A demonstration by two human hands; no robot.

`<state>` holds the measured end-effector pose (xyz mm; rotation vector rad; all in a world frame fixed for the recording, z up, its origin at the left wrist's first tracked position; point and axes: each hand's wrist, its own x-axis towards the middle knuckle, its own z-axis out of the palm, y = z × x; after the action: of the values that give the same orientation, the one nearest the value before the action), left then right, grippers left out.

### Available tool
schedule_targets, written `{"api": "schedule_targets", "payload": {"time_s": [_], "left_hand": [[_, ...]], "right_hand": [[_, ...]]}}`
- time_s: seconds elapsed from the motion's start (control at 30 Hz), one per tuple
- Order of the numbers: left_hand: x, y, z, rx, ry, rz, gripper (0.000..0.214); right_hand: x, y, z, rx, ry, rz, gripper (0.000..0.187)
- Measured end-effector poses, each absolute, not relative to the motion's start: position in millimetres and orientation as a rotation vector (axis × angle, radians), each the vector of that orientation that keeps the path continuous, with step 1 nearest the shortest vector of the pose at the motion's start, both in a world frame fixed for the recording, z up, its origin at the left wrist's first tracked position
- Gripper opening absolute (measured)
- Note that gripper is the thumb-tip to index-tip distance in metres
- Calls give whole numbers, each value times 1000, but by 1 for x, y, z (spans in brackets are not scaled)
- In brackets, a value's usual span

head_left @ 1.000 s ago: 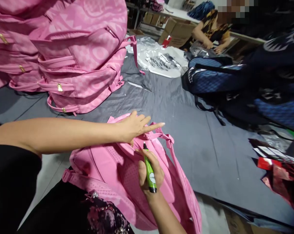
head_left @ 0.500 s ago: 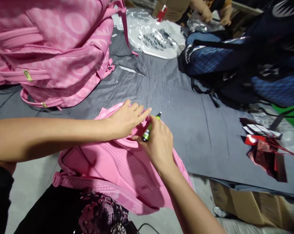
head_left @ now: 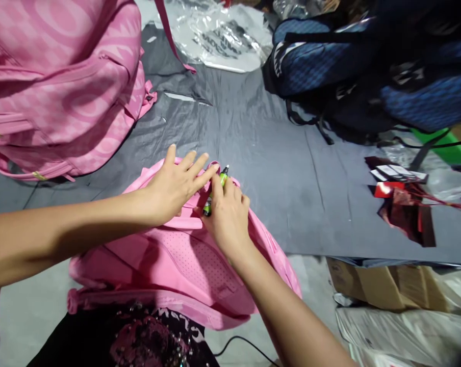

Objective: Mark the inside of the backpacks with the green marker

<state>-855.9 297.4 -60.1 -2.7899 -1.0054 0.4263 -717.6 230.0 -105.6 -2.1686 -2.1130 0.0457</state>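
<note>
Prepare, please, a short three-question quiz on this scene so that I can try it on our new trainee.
1. Which hand holds the green pen-like tool?
2. True or false: the blue-patterned bags lie toward the right of the picture.
3. The left hand, fingers spread, is at which item?
A) a cardboard box
B) the pink backpack directly in front of the person
C) the red tags

Key:
1. The right hand.
2. True.
3. B.
</note>
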Motion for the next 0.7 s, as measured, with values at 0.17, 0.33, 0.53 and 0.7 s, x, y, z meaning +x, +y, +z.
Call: {"api": "schedule_targets", "payload": {"time_s": [0.17,0.33,0.53,0.7], "left_hand": [[-852,301,-64,-2770,-1035,482,101],[-852,302,-66,-2754,-1046,447,77],[-852,304,-69,-2768,-1076,422,80],[-854,303,-73,-2762,-1049,327,93]], "right_hand": [[-717,236,-113,-2173,-2110,72,73],[-714,237,-115,-2143,-2118,38,68],[-715,237,-116,-2104,-2101,83,66],[-719,238,-116,-2156,-2102,64,69]]}}
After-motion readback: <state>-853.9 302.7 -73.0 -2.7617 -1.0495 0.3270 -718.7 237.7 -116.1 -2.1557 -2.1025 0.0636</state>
